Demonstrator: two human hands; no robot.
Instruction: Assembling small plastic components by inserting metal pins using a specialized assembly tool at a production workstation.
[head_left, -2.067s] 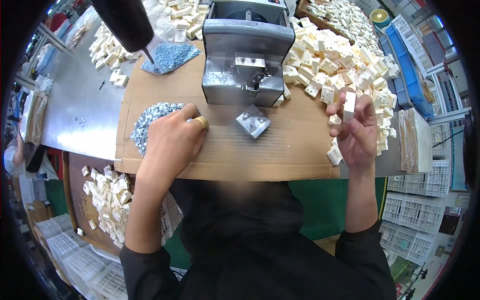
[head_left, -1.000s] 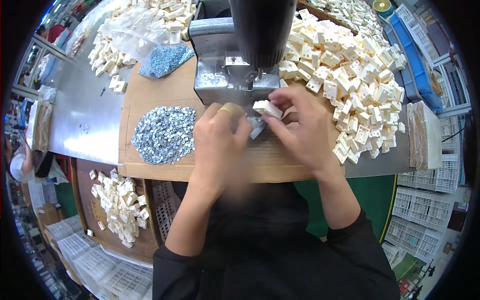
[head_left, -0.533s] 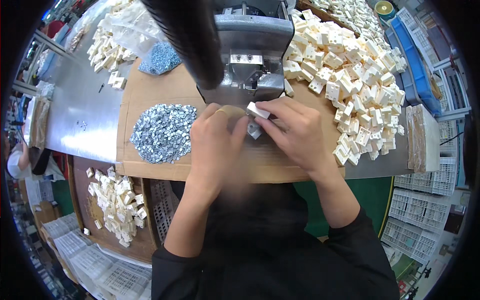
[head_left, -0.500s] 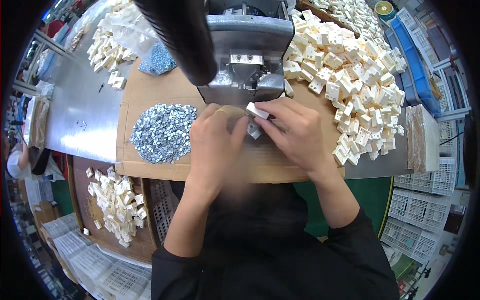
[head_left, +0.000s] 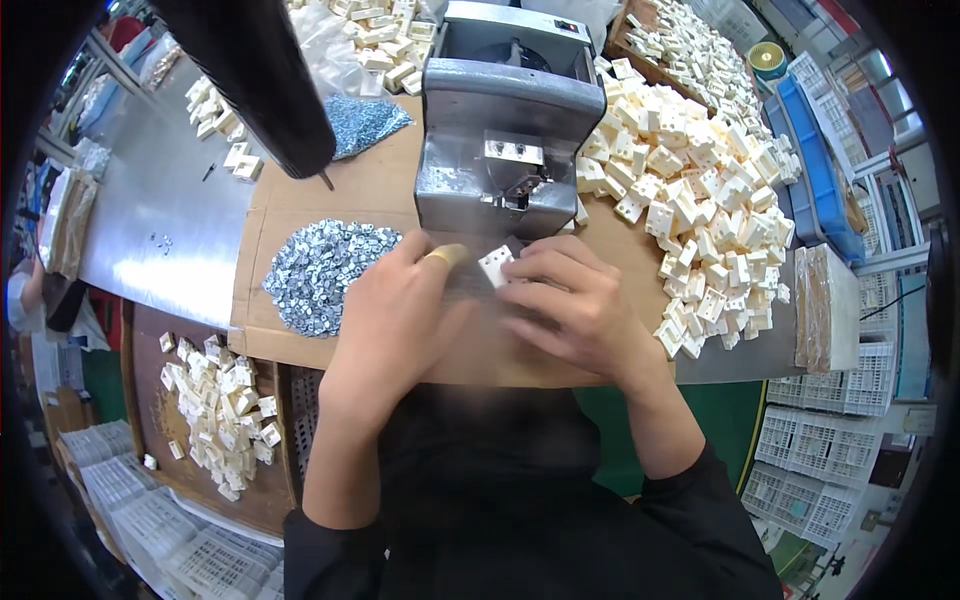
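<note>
My right hand [head_left: 585, 305] is closed on a small cream plastic block [head_left: 496, 266], pinched between fingers with its holed face showing. To its left, my left hand [head_left: 385, 325] has bent fingers and a yellow cover [head_left: 446, 255] on one finger. Its thumb side is smeared by motion, so I cannot make out whether it holds anything. Beside that hand lies a heap of small silvery metal pieces [head_left: 325, 275]. Just beyond both hands stands a grey metal machine [head_left: 510, 90] with a small bright plate on its front.
A black cylindrical tool [head_left: 250, 80] with a thin bit hangs at upper left. Cream blocks [head_left: 700, 190] are heaped on the right, and more blocks [head_left: 225, 410] fill a wooden tray at lower left. A bag of bluish metal pieces [head_left: 365, 125] lies left of the machine. Cardboard [head_left: 290, 350] covers the table.
The view has shifted. My left hand has drawn apart from the right one. The block in my right hand has turned, so its holed face now shows.
</note>
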